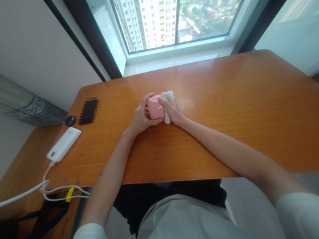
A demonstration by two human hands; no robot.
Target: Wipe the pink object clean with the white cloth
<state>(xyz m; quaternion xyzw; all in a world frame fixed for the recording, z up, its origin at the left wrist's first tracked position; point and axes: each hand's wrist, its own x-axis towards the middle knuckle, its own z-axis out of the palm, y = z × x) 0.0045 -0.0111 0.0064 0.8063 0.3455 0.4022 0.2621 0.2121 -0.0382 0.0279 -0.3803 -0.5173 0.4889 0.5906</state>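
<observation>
A small pink box-like object [155, 108] with rounded edges is between my hands over the middle of the wooden table [237, 124]. My left hand [142, 116] is closed round its left side, fingers at the far edge and thumb at the near edge. On the other side, my right hand [174, 111] grips a folded white cloth or tissue [168, 95] and presses it against the pink object's right side. The right thumb rests on the pink surface. Most of the right fingers are hidden behind the cloth.
A white power bank [64, 144] with a white cable [16, 199] lies at the table's left. Beyond it are a round black object [70, 121] and a dark pixelated item [88, 112]. A window [174, 10] is behind the far edge.
</observation>
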